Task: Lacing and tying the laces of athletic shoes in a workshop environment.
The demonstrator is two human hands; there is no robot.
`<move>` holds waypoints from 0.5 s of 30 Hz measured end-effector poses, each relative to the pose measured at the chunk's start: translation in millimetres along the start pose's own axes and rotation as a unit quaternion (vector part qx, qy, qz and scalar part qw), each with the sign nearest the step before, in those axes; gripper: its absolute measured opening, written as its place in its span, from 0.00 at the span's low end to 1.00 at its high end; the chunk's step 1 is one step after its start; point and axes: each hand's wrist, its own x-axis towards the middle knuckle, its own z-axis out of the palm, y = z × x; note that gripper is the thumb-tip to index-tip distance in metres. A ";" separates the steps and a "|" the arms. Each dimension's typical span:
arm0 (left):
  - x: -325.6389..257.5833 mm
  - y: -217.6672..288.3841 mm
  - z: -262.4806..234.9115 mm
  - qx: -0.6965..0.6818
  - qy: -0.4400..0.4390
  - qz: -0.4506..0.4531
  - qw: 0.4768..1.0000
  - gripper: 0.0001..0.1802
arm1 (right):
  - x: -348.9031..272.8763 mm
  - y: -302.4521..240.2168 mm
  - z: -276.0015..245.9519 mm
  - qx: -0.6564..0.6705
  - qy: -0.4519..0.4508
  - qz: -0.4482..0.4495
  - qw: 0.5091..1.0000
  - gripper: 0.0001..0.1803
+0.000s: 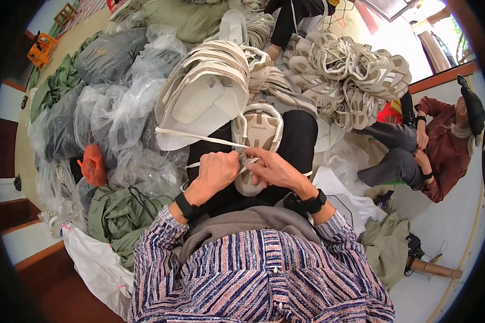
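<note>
On my lap lies a beige and white shoe upper, its tongue pointing away from me and its pale toe toward my belly. A flat off-white shoelace stretches across it to the left. My left hand is closed in a fist at the shoe's left edge, gripping the lace. Over the shoe's right side, my right hand pinches the lace near the eyelets; its fingertips are partly hidden. Just beyond the left hand leans a stack of nested shoe uppers, their white undersides toward me.
A heap of laced shoe uppers rises at the far right. Clear plastic bags and green sacks crowd the left, with an orange bag among them. Another person sits at the right; another's leg shows beyond.
</note>
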 end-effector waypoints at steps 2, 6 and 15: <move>-0.8 -1.0 2.0 0.006 -0.004 -0.002 1.000 0.11 | 0.2 2.5 0.8 0.028 -0.005 0.002 1.000 0.24; 3.3 -4.5 -3.7 -0.011 -0.011 0.010 1.000 0.11 | 4.0 0.6 -0.8 0.066 -0.033 0.004 0.997 0.26; 5.0 0.1 1.8 0.045 -0.021 0.010 0.999 0.10 | 11.5 12.4 -9.4 0.066 -0.085 0.013 0.994 0.26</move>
